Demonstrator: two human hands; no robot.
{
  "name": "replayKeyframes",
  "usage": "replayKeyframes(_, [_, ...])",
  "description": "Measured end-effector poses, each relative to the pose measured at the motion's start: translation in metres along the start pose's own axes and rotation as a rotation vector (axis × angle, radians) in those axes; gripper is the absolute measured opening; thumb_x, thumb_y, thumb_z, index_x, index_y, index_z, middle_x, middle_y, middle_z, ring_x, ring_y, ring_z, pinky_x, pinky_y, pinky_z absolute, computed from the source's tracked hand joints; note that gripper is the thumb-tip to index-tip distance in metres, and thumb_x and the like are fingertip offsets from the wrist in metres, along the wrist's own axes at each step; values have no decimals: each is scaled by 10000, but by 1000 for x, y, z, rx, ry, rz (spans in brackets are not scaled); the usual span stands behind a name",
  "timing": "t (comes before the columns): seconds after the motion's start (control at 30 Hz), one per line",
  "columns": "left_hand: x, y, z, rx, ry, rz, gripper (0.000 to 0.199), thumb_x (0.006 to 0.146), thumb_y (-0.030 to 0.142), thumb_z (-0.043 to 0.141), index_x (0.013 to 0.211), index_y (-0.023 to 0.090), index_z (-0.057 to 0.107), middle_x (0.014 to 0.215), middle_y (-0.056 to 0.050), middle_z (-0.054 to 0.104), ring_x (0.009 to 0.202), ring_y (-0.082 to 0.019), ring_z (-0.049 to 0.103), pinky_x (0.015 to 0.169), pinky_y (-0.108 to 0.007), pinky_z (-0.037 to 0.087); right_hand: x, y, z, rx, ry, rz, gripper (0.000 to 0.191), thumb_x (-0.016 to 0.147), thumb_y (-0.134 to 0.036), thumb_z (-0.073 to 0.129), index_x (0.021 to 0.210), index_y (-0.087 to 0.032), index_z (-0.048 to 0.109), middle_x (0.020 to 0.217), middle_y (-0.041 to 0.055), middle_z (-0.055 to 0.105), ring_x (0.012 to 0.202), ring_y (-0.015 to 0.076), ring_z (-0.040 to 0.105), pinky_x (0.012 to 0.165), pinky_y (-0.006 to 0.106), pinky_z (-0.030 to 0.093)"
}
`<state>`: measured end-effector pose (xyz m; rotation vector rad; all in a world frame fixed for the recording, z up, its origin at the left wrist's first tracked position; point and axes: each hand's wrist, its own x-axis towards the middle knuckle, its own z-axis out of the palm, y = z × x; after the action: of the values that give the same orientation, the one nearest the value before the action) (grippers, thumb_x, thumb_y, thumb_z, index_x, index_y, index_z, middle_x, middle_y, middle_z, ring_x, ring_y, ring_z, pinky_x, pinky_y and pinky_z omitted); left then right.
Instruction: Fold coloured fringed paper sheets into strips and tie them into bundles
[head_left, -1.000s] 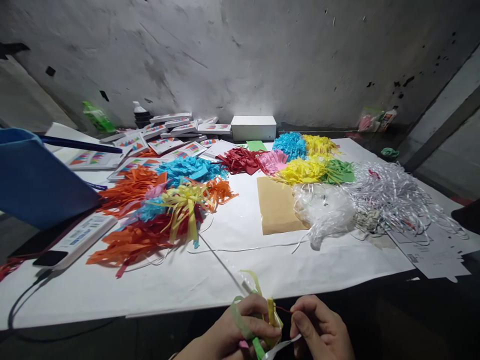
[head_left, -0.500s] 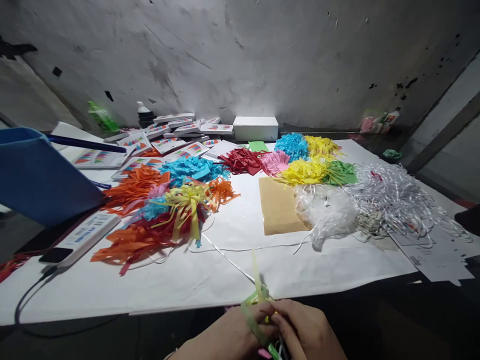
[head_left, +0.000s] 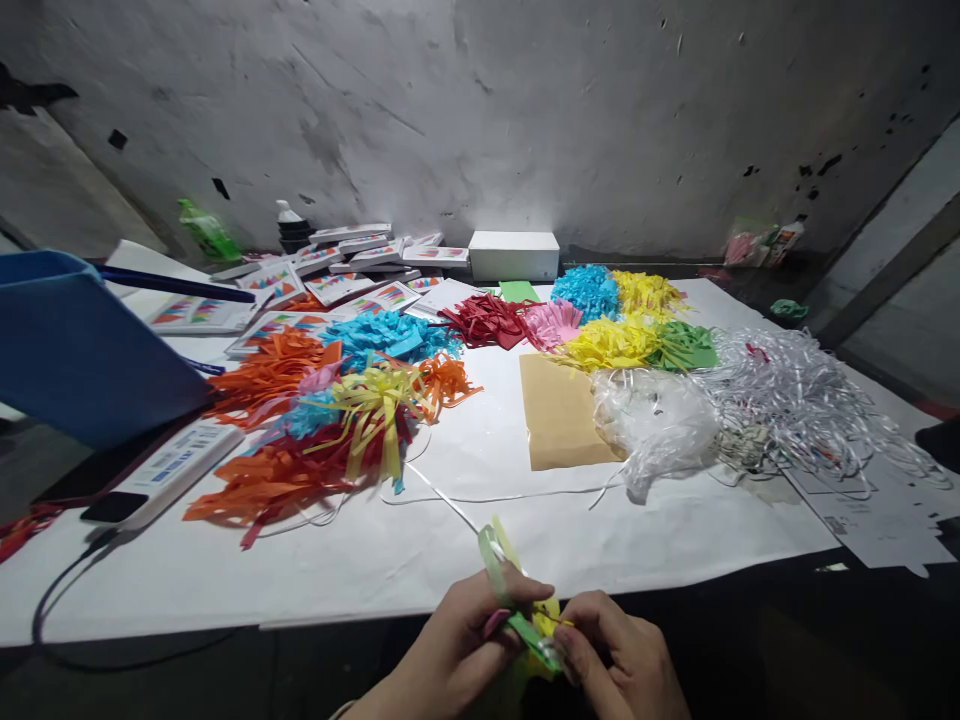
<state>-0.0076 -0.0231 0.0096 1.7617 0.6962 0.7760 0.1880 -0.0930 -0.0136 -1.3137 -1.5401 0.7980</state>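
Note:
My left hand [head_left: 472,630] is closed around a small bundle of green paper strips [head_left: 491,565] and yellow paper [head_left: 546,615], with a bit of pink at the fingers. My right hand [head_left: 626,650] is just to the right, thumb and fingertips pinched on a thin yellowish strand [head_left: 561,622] at the bundle. A white ribbon [head_left: 446,497] runs from the bundle to a tassel pile on the table. In that pile are pale yellow tassels [head_left: 382,400], orange tassels [head_left: 255,490] and blue tassels [head_left: 390,338]. Both hands are over the table's front edge.
On the white-covered table [head_left: 450,560] are a brown paper sheet [head_left: 559,420], a clear plastic bag [head_left: 660,420] and a heap of white ribbons [head_left: 795,400]. A blue container [head_left: 90,350] and a white cabled device [head_left: 169,470] stand left. Boxes [head_left: 367,255] line the back.
My hands have drawn slightly apart, and the left has turned, showing more of the yellow paper. The green strips have shifted slightly left.

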Motion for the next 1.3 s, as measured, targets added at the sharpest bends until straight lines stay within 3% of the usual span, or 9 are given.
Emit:
replayKeyframes(0.17, [7, 1, 12, -31, 90, 168, 302, 999, 406, 514, 941, 192, 719, 792, -76, 700, 709, -180, 659, 663, -246, 509, 5, -3, 4, -8, 32, -101, 140, 970, -304, 542, 862, -249, 611, 665, -60, 608, 564, 84, 566, 546, 174, 390])
replayKeyframes(0.4, [10, -3, 12, 169, 293, 479, 176, 1004, 300, 528, 1017, 187, 663, 792, -92, 682, 700, -181, 668, 630, -240, 539, 7, 0, -16, -104, -16, -128, 175, 972, -253, 536, 800, -227, 558, 733, -28, 547, 635, 102, 549, 573, 198, 428])
replayKeyframes(0.53, [8, -5, 15, 242, 301, 502, 147, 1000, 235, 537, 1026, 165, 663, 821, -100, 680, 729, -182, 676, 650, -242, 549, 9, -2, -23, -137, -69, -198, 161, 962, -187, 541, 1100, -231, 610, 981, 33, 628, 887, 142, 634, 744, 229, 510])
replayKeyframes(0.63, [7, -2, 16, 261, 243, 517, 140, 998, 204, 540, 1045, 168, 666, 833, -94, 686, 740, -175, 675, 665, -235, 548, 17, -8, -22, -188, -76, -331, 240, 946, -154, 567, 1149, -257, 641, 928, 19, 651, 875, 156, 616, 772, 277, 500])
replayKeyframes(0.7, [7, -3, 14, 258, 222, 495, 190, 1000, 200, 529, 1146, 181, 648, 844, -90, 689, 741, -176, 675, 669, -237, 548, 24, -11, -21, -138, -6, -307, 167, 948, -152, 563, 990, -252, 690, 815, 0, 644, 797, 147, 603, 724, 274, 481])
replayKeyframes(0.83, [13, -5, 1, 360, 212, 356, 250, 960, 144, 552, 1169, 232, 657, 863, -73, 698, 737, -176, 677, 664, -229, 534, 46, -14, -31, 294, 325, -16, 154, 931, -294, 646, 806, -229, 709, 781, 7, 680, 782, 143, 649, 694, 246, 509])
replayKeyframes(1.0, [54, 12, -22, 585, 163, 231, 246, 891, 197, 658, 1122, 252, 720, 947, -83, 724, 738, -191, 671, 666, -250, 517, 99, -32, -75, 763, 541, 4, 227, 800, -456, 777, 845, -246, 708, 613, -42, 642, 667, 143, 677, 742, 318, 566])
replayKeyframes(1.13, [102, 28, -50, 376, 108, 139, 218, 863, 222, 666, 1054, 263, 764, 1159, -91, 719, 923, -231, 685, 839, -301, 518, 151, -41, -128, 605, 676, -125, 304, 734, -489, 803, 842, -235, 677, 692, -41, 680, 725, 152, 713, 855, 373, 559])
replayKeyframes(1.3, [125, 25, -105, 233, 295, 35, 137, 828, 350, 720, 845, 217, 749, 765, -50, 686, 690, -202, 586, 648, -269, 465, 181, -31, -186, 273, 824, -223, 261, 756, -462, 774, 830, -220, 710, 861, -1, 734, 888, 173, 692, 956, 356, 487])
